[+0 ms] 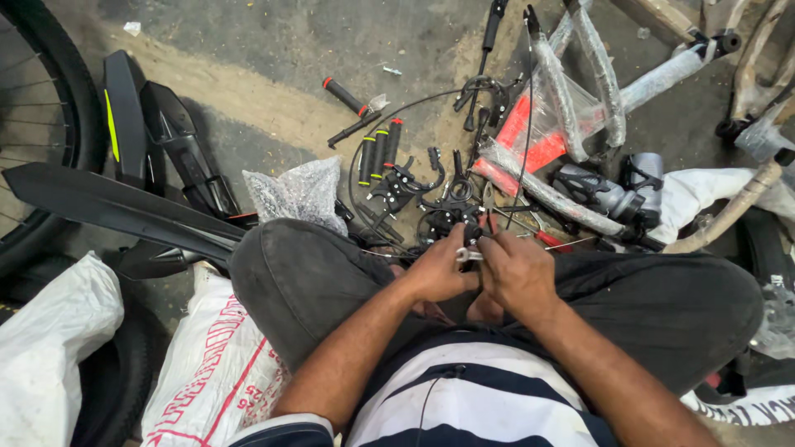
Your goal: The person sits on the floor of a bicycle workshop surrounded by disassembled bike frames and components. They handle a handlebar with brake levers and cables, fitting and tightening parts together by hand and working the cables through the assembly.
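Note:
My left hand (pixel 436 269) and my right hand (pixel 517 273) meet between my knees, both pinching a small silver metal fitting (pixel 467 255). Thin brake cables (pixel 530 217) run from it toward the floor. Just beyond my fingers lie black brake levers (pixel 443 211) and a red-handled tool (pixel 550 240). Black handlebar grips with yellow and red bands (pixel 378 151) lie farther off on the concrete.
A plastic-wrapped bicycle frame (pixel 571 108) lies ahead on the right. Black mudguards (pixel 124 207) and a wheel (pixel 33 141) are on the left, white sacks (pixel 211 364) by my left knee, and a bubble-wrap bundle (pixel 298 192) ahead of it.

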The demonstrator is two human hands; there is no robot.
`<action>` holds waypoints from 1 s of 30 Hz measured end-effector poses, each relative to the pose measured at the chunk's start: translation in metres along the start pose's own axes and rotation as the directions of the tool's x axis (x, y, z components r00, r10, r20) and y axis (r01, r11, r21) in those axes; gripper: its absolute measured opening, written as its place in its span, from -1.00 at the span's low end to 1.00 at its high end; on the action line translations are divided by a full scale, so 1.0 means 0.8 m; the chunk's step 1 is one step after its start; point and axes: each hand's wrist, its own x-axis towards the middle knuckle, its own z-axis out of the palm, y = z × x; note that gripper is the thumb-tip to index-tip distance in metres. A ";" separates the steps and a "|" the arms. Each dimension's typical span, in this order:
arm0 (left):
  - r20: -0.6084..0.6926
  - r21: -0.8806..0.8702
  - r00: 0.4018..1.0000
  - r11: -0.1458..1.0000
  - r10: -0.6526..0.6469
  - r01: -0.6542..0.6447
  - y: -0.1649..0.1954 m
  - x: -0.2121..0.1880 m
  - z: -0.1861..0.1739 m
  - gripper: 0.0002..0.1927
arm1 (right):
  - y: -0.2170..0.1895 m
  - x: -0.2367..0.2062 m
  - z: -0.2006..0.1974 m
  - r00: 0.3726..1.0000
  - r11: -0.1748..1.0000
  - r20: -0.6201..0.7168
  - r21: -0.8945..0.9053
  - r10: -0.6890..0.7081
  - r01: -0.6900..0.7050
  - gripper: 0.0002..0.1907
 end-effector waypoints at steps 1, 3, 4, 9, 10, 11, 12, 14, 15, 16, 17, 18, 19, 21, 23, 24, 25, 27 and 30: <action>0.009 0.005 1.000 1.000 -0.015 0.015 -0.001 -0.001 0.000 -0.12 | 0.000 -0.002 0.000 0.999 1.000 -0.026 -0.003 -0.023 0.023 -0.73; 0.023 0.015 0.999 0.999 -0.044 0.043 -0.002 -0.001 0.001 -0.17 | 0.003 -0.003 -0.001 0.999 0.999 -0.012 0.007 -0.037 0.037 -0.71; 0.013 0.013 1.000 1.000 -0.017 0.017 -0.003 -0.001 0.002 -0.17 | 0.004 -0.003 -0.002 0.999 0.999 -0.004 0.013 -0.045 0.045 -0.70; -0.036 -0.011 0.995 0.996 0.089 -0.089 -0.004 -0.002 0.005 -0.11 | 0.002 -0.004 0.000 0.999 0.999 0.007 -0.030 -0.035 0.035 -0.66; -0.027 0.003 0.997 0.998 0.068 -0.067 -0.005 -0.002 0.006 -0.11 | 0.002 -0.004 0.001 0.999 0.999 -0.001 -0.030 -0.035 0.035 -0.62; -0.016 0.018 0.999 0.999 0.048 -0.048 -0.006 -0.002 0.006 -0.10 | 0.002 -0.005 0.001 0.999 0.998 -0.001 -0.013 -0.054 0.054 -0.61; -0.006 0.033 1.000 0.999 0.030 -0.030 -0.007 -0.002 0.006 -0.10 | 0.002 -0.005 0.000 0.997 0.997 -0.004 0.003 -0.074 0.074 -0.60; -0.053 0.029 0.995 0.996 0.088 -0.087 -0.007 -0.002 0.007 -0.17 | 0.002 -0.005 -0.003 0.998 0.997 -0.003 0.039 -0.061 0.061 -0.60; -0.080 0.027 0.990 0.993 0.115 -0.114 -0.007 -0.002 0.008 -0.21 | 0.002 -0.005 -0.004 1.000 0.998 0.000 0.062 -0.029 0.029 -0.60; -0.102 0.057 0.987 0.991 0.127 -0.122 -0.006 -0.002 0.008 -0.23 | 0.002 -0.004 -0.006 1.000 0.997 0.004 0.083 0.002 -0.003 -0.61; -0.123 0.086 0.982 0.988 0.140 -0.130 -0.005 -0.002 0.009 -0.25 | 0.002 -0.003 -0.008 1.000 0.996 -0.001 0.084 -0.006 0.006 -0.63; -0.143 0.117 0.977 0.983 0.155 -0.139 -0.003 -0.002 0.009 -0.27 | 0.002 -0.002 -0.009 1.000 0.996 -0.007 0.085 -0.014 0.015 -0.64; -0.148 0.076 0.978 0.988 0.147 -0.137 -0.001 -0.002 0.008 -0.27 | 0.002 0.000 -0.009 1.000 0.996 -0.013 0.089 -0.025 0.026 -0.65; -0.154 -0.002 0.979 0.991 0.131 -0.133 0.004 -0.001 0.003 -0.27 | 0.003 0.003 -0.009 0.997 0.964 -0.074 0.266 0.034 -0.013 -0.66; -0.098 -0.141 0.994 0.988 0.047 -0.061 0.009 -0.002 -0.002 -0.26 | 0.006 0.006 -0.009 0.991 0.930 -0.102 0.364 0.085 -0.042 -0.64; -0.064 -0.212 0.998 0.977 0.004 -0.018 0.011 -0.004 -0.003 -0.25 | 0.008 0.007 -0.008 0.990 0.924 -0.098 0.377 0.104 -0.060 -0.59; -0.010 -0.343 1.000 0.939 0.020 -0.023 0.013 -0.004 -0.004 -0.25 | 0.010 0.008 -0.007 0.988 0.918 -0.095 0.389 0.126 -0.079 -0.54; 0.089 -0.581 0.993 0.814 0.078 -0.011 0.015 -0.004 -0.004 -0.24 | 0.014 0.008 -0.006 0.992 0.923 -0.080 0.380 0.101 -0.063 -0.56; 0.134 -0.742 0.973 0.669 0.187 -0.026 0.010 -0.005 -0.004 -0.26 | 0.018 0.008 -0.007 0.994 0.927 -0.093 0.375 0.051 -0.013 -0.59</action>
